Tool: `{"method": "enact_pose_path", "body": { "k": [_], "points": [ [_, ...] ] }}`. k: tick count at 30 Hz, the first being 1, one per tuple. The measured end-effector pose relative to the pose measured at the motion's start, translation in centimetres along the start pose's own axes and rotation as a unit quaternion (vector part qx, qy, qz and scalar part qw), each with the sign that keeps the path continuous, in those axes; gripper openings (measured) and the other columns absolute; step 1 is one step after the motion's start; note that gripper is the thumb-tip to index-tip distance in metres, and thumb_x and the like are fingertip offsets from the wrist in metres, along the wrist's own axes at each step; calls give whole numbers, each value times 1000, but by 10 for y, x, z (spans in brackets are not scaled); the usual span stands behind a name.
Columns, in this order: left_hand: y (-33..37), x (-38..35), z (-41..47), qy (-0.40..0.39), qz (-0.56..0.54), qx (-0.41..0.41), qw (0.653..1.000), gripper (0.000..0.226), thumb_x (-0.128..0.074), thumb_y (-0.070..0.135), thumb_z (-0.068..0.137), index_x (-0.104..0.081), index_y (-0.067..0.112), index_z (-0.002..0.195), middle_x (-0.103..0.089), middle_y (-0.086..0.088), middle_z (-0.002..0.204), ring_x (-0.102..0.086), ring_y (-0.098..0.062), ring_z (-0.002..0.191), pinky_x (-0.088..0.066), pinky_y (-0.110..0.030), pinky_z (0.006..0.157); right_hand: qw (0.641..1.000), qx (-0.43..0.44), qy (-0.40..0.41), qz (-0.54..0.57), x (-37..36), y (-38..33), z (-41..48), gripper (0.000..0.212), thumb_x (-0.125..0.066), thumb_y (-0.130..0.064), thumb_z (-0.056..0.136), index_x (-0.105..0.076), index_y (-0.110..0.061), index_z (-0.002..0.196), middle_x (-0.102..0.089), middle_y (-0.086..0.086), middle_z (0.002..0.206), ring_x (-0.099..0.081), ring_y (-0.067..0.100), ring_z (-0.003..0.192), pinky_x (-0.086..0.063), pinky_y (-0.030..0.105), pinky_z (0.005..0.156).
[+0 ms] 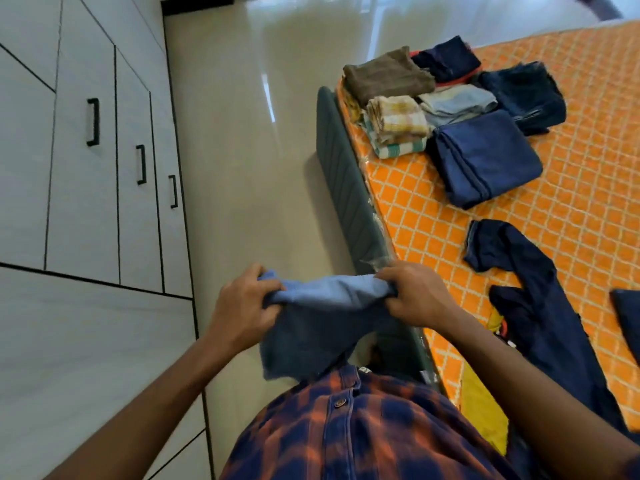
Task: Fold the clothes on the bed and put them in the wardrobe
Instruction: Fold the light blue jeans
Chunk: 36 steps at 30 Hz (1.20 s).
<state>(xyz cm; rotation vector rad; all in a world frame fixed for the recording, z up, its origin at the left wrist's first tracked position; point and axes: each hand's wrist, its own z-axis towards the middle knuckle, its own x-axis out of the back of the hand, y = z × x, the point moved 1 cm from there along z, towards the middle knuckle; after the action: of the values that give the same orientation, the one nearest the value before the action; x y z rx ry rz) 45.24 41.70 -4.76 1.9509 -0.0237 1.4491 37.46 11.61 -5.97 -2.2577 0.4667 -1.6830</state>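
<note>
1. Between the two hands, out in front of the chest, a light blue cloth (322, 306) is pulled taut along its top edge, and the rest hangs down toward the checked shirt (346, 427) the person is wearing.
2. The left hand (242, 303) has its fingers curled tight over one bunched corner, with the back of the hand facing the camera.
3. The right hand (415, 296) pinches the other corner, knuckles up, just over the edge of the bed (571, 209).
4. Both forearms are bare and reach in from the bottom corners, with the elbows spread wide.
5. On the bed's orange lattice-print cover, a dark navy garment (533, 306) lies unfolded near the right arm, and a yellow cloth (481, 403) peeks out beside it.
6. Further up the cover sits a cluster of folded items:
   - a navy stack (485, 157)
   - a pale blue piece (457, 102)
   - a yellow checked towel (398, 119) on top of striped ones
   - a brown piece (388, 76)
   - dark denim (526, 95) behind them
7. A grey-green padded bed frame (346, 188) runs along the edge of the cover.
8. Glossy cream floor tiles (249, 133) fill the gap between the bed and the wardrobe.
9. The white wardrobe (86, 209) stands on the left with its doors closed, and its black bar handles (92, 122) sit in a row.
</note>
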Motion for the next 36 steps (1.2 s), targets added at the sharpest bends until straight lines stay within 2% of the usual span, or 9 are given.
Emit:
{"method": "enact_pose_path", "body": {
  "k": [3,6,8,11,16,19,24,31,36],
  "points": [
    [28,9,28,22,-47,28,998,40,-46,52,75,-72,24,88,-55,3,84,-57,-19,76,-49,-36,68,977,-43,44,202,40,25,7,24,-60,-22,60,-66,-38,77,-65,-19,77,-61,5,74,-41,21,60],
    [54,21,70,39,-55,5,998,37,-46,53,75,-65,21,73,-56,0,71,-55,-22,72,-47,-41,65,946,-11,68,317,77,46,20,51,-68,5,65,-67,-44,79,-69,-24,76,-63,-8,74,-44,10,64],
    [71,32,110,53,-34,-7,998,33,-49,53,77,-51,25,60,-50,3,61,-53,-25,66,-40,-37,60,921,-1,97,376,104,67,42,50,-68,17,66,-73,-30,84,-74,-12,83,-66,-4,80,-53,18,67],
    [106,60,177,103,-28,-29,994,32,-58,46,80,-50,24,58,-47,4,55,-49,-23,58,-36,-33,56,887,5,186,422,162,91,90,38,-68,7,57,-75,-11,90,-75,8,90,-68,14,85,-59,42,75],
    [181,133,267,245,-3,-82,966,47,-57,53,83,-60,9,68,-54,-12,59,-54,-33,59,-47,-43,58,830,45,291,474,298,105,137,48,-68,9,54,-73,-7,99,-69,0,86,-63,4,73,-54,25,61],
    [227,165,290,336,-13,-120,934,38,-60,51,88,-75,17,85,-62,-14,74,-58,-31,72,-51,-40,65,785,103,347,503,370,112,137,55,-62,8,47,-73,-12,97,-71,2,94,-67,14,87,-58,32,75],
    [302,176,275,436,-11,-185,881,27,-67,38,90,-75,13,97,-60,-14,94,-55,-18,84,-42,-25,72,730,181,378,540,434,132,102,63,-53,15,44,-70,-7,100,-71,8,100,-66,22,97,-55,33,80],
    [336,43,190,359,-26,-240,901,18,-63,22,79,-68,5,80,-47,-9,85,-47,-19,74,-29,-23,61,762,129,331,541,349,213,2,68,-49,17,49,-68,-14,107,-73,4,110,-67,22,106,-55,30,83],
    [331,-125,99,146,-111,-207,961,7,-72,12,74,-69,10,81,-47,-4,84,-53,-25,71,-46,-38,60,782,-41,278,556,191,297,-107,69,-55,18,54,-75,-28,102,-75,-4,108,-69,21,106,-57,33,86]
  ]
}}
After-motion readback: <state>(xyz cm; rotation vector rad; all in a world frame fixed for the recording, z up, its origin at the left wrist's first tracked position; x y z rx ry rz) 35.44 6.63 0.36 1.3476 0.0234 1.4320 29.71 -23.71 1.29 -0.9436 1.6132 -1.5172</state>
